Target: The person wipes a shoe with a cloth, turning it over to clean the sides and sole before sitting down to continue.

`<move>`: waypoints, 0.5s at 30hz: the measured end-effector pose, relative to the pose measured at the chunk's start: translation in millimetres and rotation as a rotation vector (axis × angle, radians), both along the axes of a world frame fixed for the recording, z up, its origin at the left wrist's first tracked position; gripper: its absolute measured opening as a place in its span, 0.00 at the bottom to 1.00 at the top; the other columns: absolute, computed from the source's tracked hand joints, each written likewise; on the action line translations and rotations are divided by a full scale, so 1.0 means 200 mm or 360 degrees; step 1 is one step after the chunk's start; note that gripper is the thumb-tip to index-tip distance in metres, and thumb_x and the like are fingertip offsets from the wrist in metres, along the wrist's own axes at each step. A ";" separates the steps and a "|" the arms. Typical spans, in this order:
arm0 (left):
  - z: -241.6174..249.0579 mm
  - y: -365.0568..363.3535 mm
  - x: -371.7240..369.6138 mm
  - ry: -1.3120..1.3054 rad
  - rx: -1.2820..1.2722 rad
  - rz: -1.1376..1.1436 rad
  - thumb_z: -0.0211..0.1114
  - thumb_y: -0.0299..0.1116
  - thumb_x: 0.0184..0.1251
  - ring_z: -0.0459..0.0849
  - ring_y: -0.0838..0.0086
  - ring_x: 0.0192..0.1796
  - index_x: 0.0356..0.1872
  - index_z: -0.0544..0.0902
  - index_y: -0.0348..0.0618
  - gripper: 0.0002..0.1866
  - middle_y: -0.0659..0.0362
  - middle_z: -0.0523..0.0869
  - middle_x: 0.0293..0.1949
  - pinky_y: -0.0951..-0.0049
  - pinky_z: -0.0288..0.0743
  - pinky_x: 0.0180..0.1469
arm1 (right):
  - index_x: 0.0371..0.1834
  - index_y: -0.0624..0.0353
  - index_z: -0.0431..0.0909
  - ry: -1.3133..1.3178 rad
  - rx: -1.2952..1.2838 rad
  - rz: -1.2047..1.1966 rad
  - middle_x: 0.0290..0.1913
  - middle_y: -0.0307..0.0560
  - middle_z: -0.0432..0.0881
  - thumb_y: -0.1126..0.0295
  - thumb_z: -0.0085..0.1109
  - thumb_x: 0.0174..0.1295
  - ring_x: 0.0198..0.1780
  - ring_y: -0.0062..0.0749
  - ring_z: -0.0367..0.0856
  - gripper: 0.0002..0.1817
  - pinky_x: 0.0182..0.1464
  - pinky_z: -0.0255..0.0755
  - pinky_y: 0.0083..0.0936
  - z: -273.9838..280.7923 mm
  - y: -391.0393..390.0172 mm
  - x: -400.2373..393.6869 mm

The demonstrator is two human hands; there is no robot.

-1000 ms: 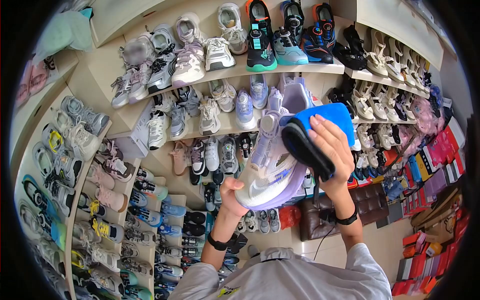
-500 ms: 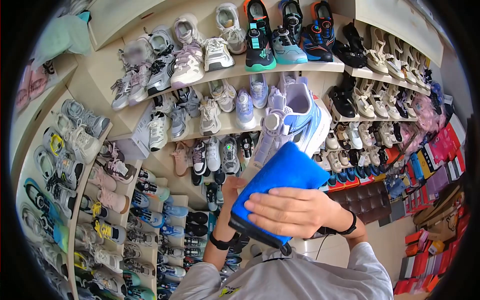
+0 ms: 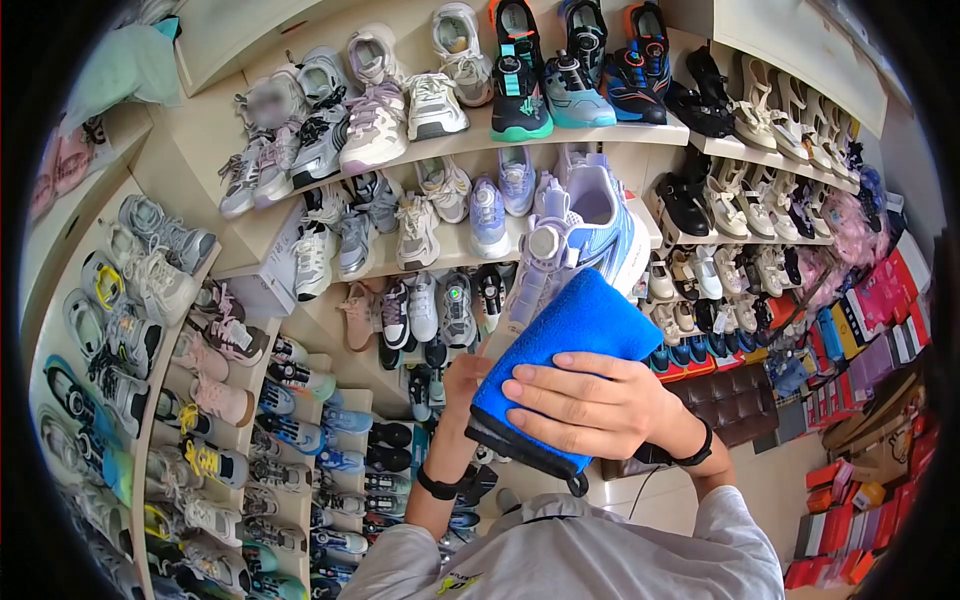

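A lavender-blue sneaker [image 3: 592, 200] with a round dial on its tongue is held up in front of the shelves. My left hand [image 3: 463, 380] grips it near the toe end, its fingers mostly hidden behind the shoe and a cloth. In my right hand [image 3: 590, 405] is the folded blue cloth [image 3: 560, 335] with a black edge and a small loop at its lower corner. The fingers lie over the cloth, which rests against the sneaker's side and covers part of it.
Curved shelves [image 3: 440, 253] full of sneakers stand ahead and to the left. Pale strapped shoes [image 3: 735, 210] line the right shelves. A brown tufted seat [image 3: 735, 402] is at the right, and shoe boxes [image 3: 850, 520] are stacked beyond it.
My right hand and the cloth have shifted slightly right along the sneaker, and the cloth's upper part has folded over a little. The sneaker and my left hand stay nearly in place.
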State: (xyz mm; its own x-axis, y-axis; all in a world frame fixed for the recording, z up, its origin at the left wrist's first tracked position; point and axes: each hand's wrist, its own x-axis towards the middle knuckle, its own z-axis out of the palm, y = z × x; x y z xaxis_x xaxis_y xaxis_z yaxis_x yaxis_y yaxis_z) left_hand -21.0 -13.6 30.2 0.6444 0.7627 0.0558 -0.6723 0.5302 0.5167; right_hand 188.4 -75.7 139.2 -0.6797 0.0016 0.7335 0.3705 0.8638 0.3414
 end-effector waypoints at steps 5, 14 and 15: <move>-0.02 0.02 0.01 -0.0359 0.0044 -0.0012 0.55 0.39 0.57 0.88 0.58 0.53 0.67 0.71 0.28 0.36 0.44 0.85 0.56 0.61 0.81 0.60 | 0.56 0.61 0.82 0.0027 0.0022 -0.0135 0.60 0.51 0.85 0.69 0.54 0.66 0.61 0.39 0.84 0.17 0.64 0.74 0.33 0.02 0.02 0.05; 0.00 0.04 0.02 -0.0418 0.0227 -0.0036 0.58 0.39 0.53 0.78 0.55 0.68 0.74 0.62 0.28 0.44 0.42 0.76 0.68 0.58 0.68 0.74 | 0.52 0.57 0.85 0.0323 0.0089 -0.0334 0.57 0.47 0.87 0.72 0.61 0.62 0.59 0.38 0.86 0.15 0.65 0.74 0.35 0.03 0.15 0.13; 0.02 0.03 0.03 -0.0277 0.0218 0.0053 0.58 0.40 0.51 0.78 0.53 0.68 0.73 0.64 0.27 0.45 0.41 0.76 0.68 0.57 0.68 0.74 | 0.51 0.58 0.86 0.0381 0.0066 -0.0351 0.56 0.48 0.88 0.72 0.61 0.61 0.60 0.39 0.86 0.15 0.65 0.74 0.36 0.02 0.16 0.14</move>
State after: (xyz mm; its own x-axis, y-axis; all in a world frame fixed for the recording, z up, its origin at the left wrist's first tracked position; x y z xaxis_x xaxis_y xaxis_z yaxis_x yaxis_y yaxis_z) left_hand -15.8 -7.4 34.2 0.5907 0.7609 0.2685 -0.7735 0.4391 0.4571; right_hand 217.2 -43.1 144.1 -0.4745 0.0964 0.8750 0.6210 0.7411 0.2551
